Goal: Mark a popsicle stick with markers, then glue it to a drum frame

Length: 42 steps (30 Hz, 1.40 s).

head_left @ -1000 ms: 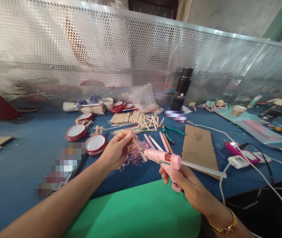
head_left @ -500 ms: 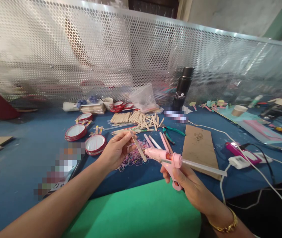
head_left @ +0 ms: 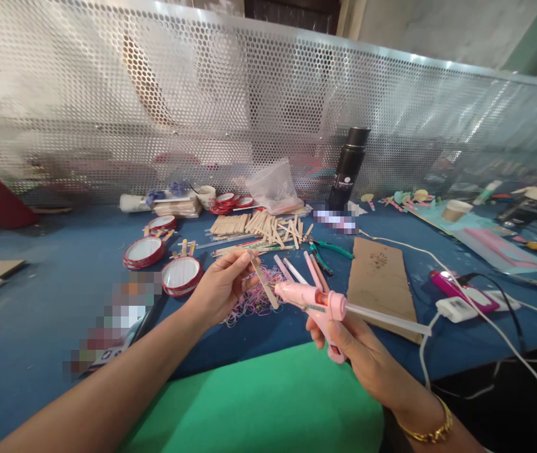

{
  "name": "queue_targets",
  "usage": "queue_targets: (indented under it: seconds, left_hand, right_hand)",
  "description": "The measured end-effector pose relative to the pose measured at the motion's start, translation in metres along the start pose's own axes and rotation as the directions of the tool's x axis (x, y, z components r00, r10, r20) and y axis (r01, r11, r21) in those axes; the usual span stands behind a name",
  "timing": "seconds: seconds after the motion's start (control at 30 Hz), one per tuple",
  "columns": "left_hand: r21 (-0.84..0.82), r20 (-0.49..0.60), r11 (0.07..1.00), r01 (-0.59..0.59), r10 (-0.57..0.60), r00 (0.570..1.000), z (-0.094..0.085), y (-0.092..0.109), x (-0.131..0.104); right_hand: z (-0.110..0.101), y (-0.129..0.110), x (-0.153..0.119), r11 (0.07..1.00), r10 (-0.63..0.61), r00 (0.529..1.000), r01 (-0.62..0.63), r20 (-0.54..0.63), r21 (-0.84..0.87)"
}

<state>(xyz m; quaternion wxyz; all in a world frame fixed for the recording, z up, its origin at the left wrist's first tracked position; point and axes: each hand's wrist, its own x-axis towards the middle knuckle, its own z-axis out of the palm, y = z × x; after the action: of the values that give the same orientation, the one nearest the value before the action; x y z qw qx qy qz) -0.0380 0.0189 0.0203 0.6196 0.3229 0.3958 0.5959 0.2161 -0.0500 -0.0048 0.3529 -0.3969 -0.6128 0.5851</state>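
Between the thumb and fingers of my left hand (head_left: 224, 284) is a wooden craft stick (head_left: 263, 280), tilted with its lower end toward the right. My right hand (head_left: 367, 358) is wrapped round the handle of a pink hot glue gun (head_left: 313, 301). Its nozzle points left, right at the craft stick; whether the tip touches it I cannot tell. A clear glue stick (head_left: 386, 319) juts from the back of the gun. Under the hands lies a tangle of pink and purple loops (head_left: 249, 309). Several pink and white sticks (head_left: 302, 269) rest just behind the gun.
A pile of craft sticks (head_left: 268, 226) and green-handled pliers (head_left: 332, 248) lie farther back. Red-rimmed lids (head_left: 181, 275) are to the left. A cardboard piece (head_left: 381, 283), a power strip (head_left: 476, 305) and white cables fill the right. A black bottle (head_left: 348, 170) stands by the perforated metal screen (head_left: 202, 94).
Both hands keep nearly the same place, with the craft stick and the glue gun still held. Only a very slight shift of the gun shows.
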Motion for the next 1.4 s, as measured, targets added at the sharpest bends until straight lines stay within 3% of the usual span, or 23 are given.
queue_targets:
  seconds: [0.83, 1.4]
  left_hand:
    - [-0.012, 0.004, 1.0, -0.026, 0.026, 1.0, -0.0025, 0.001, 0.0008]
    - [-0.032, 0.006, 0.999, -0.027, 0.027, 1.0, -0.0047, 0.0006, 0.0025]
  right_hand:
    - [0.0003, 0.0007, -0.0031, 0.999, 0.039, 0.999, -0.04, -0.022, -0.023]
    - [-0.001, -0.0085, -0.006, 0.996, 0.047, 0.999, -0.046, 0.023, -0.074]
